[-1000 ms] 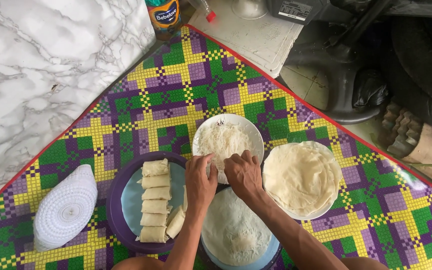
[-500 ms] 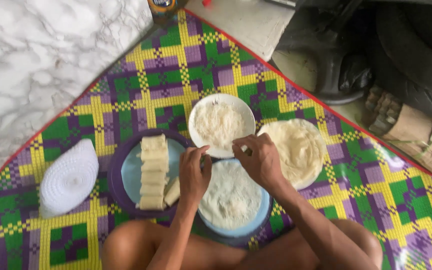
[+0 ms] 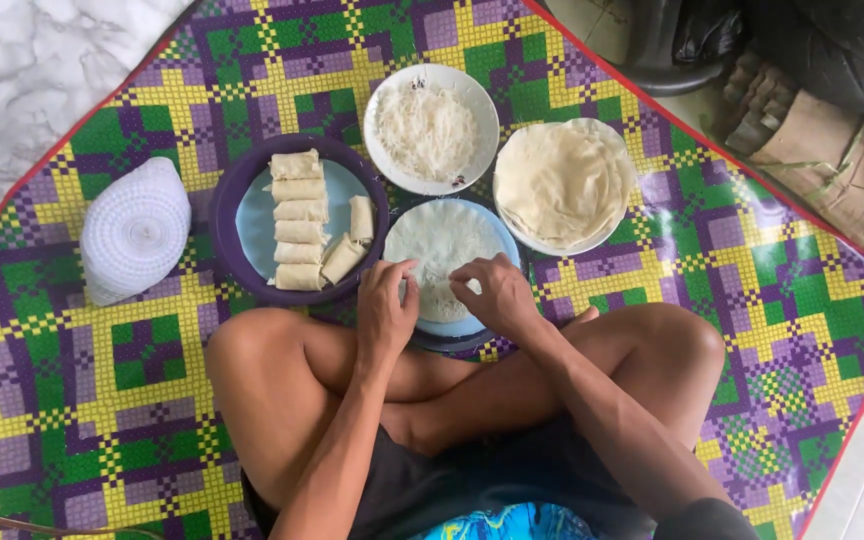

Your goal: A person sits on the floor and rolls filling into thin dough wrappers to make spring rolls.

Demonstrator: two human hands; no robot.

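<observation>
I sit cross-legged on a checked mat. My left hand (image 3: 385, 303) and my right hand (image 3: 495, 293) rest on the near edge of a thin round white wrapper (image 3: 442, 240) spread on a light blue plate (image 3: 505, 238). Both hands pinch a small heap of white filling at the wrapper's near side. Beyond it stands a white plate of shredded white filling (image 3: 430, 128). To its right lies a plate stacked with pale wrappers (image 3: 562, 183). At the left a purple plate (image 3: 230, 200) holds several rolled rolls (image 3: 298, 221).
A white mesh food cover (image 3: 133, 231) lies on the mat (image 3: 102, 400) at the left. White marble floor (image 3: 12, 70) shows at the top left, dark tyres (image 3: 812, 45) and cardboard at the top right, white tiles at the lower right.
Both hands have drawn back from the filling plate to the near edge of the wrapper. The view has tilted down, showing my crossed legs.
</observation>
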